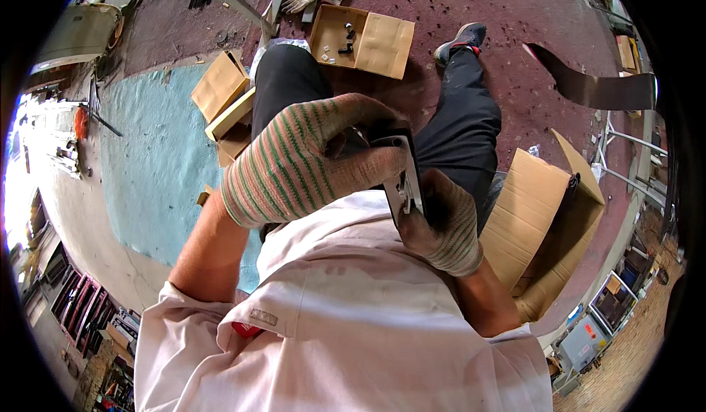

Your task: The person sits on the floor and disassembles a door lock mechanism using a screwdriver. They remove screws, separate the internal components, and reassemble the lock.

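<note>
Two striped work gloves: left hand (309,158) wrapped over, right hand (441,228) cupped beneath a black-and-white metal fitting (403,180) held at the lap; a firm, steady grip is advised, fingers kept off its edges.

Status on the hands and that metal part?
Left hand gloved, gripping top of metal part. Right hand gloved, holding it from below. Both shut on it, over lap. Nothing in the way.
</note>
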`<state>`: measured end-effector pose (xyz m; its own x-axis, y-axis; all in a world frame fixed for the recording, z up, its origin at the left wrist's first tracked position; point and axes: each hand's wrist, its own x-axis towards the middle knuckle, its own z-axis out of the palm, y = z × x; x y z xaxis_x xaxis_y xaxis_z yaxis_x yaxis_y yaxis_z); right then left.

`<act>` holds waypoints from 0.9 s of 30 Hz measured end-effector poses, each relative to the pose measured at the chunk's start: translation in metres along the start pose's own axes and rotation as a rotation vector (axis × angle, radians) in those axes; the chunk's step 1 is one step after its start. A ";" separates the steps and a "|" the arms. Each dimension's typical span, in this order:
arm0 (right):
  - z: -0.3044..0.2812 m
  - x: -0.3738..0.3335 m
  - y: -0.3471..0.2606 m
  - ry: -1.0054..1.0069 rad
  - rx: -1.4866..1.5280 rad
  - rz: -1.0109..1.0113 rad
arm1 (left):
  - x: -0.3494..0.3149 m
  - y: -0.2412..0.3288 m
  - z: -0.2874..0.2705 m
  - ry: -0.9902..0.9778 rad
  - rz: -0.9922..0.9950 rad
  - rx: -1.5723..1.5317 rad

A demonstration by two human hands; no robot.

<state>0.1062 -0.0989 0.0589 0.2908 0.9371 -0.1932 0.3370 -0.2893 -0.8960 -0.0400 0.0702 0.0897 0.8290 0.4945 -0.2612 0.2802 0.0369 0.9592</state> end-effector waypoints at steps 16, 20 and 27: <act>0.002 -0.008 0.020 -0.138 0.215 0.092 | -0.003 -0.018 0.006 0.000 -0.041 -0.154; 0.002 -0.006 0.022 -0.165 0.390 0.150 | -0.005 -0.013 0.007 0.037 -0.084 -0.101; 0.000 -0.002 0.011 -0.122 0.249 0.106 | -0.001 -0.013 0.008 0.046 -0.205 -0.163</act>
<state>0.1091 -0.1041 0.0496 0.1974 0.9253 -0.3238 0.0760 -0.3437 -0.9360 -0.0402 0.0620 0.0762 0.7391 0.5007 -0.4506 0.3558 0.2778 0.8923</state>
